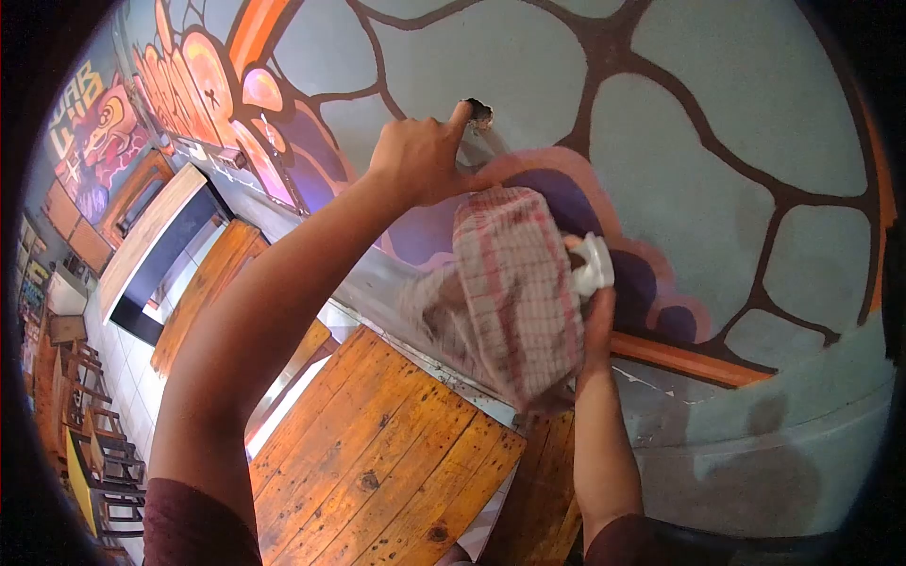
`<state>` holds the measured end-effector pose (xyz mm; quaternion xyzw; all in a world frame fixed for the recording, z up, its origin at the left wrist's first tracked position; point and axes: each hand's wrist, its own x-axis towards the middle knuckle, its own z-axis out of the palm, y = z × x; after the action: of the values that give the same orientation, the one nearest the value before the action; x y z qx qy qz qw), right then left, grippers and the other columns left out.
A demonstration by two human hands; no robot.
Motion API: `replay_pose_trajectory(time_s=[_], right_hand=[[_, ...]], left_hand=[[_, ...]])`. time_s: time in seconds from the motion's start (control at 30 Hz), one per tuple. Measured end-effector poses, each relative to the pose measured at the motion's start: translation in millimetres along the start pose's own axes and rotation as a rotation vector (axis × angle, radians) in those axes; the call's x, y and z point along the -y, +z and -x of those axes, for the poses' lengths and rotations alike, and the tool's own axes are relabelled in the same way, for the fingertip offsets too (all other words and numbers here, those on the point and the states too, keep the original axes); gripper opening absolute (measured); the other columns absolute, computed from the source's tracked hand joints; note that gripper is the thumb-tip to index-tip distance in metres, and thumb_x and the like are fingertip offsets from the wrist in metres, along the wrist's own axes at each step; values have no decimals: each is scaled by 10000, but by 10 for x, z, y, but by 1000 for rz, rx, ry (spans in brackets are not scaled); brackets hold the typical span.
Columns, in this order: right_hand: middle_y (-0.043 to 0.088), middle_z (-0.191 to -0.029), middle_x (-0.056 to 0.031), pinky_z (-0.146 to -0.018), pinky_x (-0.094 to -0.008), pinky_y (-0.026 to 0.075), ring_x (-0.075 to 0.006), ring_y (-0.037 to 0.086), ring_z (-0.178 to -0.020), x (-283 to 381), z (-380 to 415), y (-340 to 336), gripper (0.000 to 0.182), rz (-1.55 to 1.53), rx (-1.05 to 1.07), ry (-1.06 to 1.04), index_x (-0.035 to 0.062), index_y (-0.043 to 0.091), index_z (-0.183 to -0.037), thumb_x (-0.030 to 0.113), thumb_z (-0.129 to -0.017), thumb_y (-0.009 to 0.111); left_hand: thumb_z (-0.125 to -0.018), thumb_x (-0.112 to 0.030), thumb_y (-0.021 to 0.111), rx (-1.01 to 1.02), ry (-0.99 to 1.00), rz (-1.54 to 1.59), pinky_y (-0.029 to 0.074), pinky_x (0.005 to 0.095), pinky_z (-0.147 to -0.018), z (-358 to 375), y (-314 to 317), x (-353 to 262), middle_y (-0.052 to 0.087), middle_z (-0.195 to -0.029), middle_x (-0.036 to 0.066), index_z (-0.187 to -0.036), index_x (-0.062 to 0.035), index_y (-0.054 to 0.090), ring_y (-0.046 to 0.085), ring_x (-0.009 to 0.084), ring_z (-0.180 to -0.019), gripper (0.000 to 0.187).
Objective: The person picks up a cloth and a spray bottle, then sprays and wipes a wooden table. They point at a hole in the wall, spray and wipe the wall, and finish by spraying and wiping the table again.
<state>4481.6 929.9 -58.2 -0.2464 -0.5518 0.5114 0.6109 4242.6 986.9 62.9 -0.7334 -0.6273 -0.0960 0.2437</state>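
My left hand (420,158) is raised against the painted wall (491,61), fingers apart, one fingertip at the edge of a small ragged hole (479,114). Just below that hand hangs a checked grey and red cloth (519,283), its top close to my fingers. On the cloth's right side my right hand (598,321) is closed around a white plastic object (593,267). The cloth hides part of this hand and most of what it holds; the cloth's lower left part is blurred.
Below the hands stands a wooden plank table (377,453), close to the wall, with a dark wooden bench (538,491) beside it. Farther left are another wooden table (203,288), a light-topped counter (151,241) and a row of chairs (109,462).
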Motion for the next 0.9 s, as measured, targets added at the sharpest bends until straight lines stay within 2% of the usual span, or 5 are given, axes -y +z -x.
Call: replay_pose_trajectory(time_s=[0.07, 0.27, 0.43, 0.77, 0.9], right_hand=[[579, -1255, -79, -996, -327, 403, -175, 535, -1158, 46, -110, -5, 352, -109, -68, 155, 37, 538, -1302, 134, -966, 499], [575, -1264, -79, -1010, -347, 398, -198, 539, -1165, 18, 37, -162, 389, -21, -67, 113, 36, 526, -1314, 221, -974, 479], [570, -1268, -85, -1007, -364, 386, -203, 538, -1158, -94, 259, -326, 483, 67, -95, 38, 49, 541, -1300, 383, -1015, 340], [605, -1170, -71, -969, -367, 414, -190, 562, -1104, 14, 519, -459, 392, 133, -128, -6, 35, 598, -1196, 331, -980, 458], [605, -1173, -70, -966, -375, 419, -190, 564, -1101, -55, 621, -507, 379, -14, -218, 134, 37, 599, -1191, 312, -991, 433]], left_hand=[[-739, -647, 693, -43, -3, 163, 483, 384, -547, 89, -13, 13, 623, -620, 83, -1298, -134, 416, 658, 285, -608, 808], [-719, -490, 770, 46, -12, 448, 474, 393, -554, 278, -38, 127, 600, -628, 45, -1322, -153, 400, 637, 266, -608, 784], [-673, -577, 775, 39, -45, 385, 493, 405, -589, 143, -77, 93, 645, -697, 75, -1334, -141, 412, 658, 289, -650, 872], [-602, -671, 777, 105, -42, 540, 524, 401, -722, -32, 1, -49, 677, -777, 159, -1369, -28, 407, 693, 315, -813, 1068], [-614, -640, 780, 101, -81, 651, 520, 432, -775, -13, 40, -33, 695, -858, 155, -1337, -84, 454, 681, 335, -886, 968]])
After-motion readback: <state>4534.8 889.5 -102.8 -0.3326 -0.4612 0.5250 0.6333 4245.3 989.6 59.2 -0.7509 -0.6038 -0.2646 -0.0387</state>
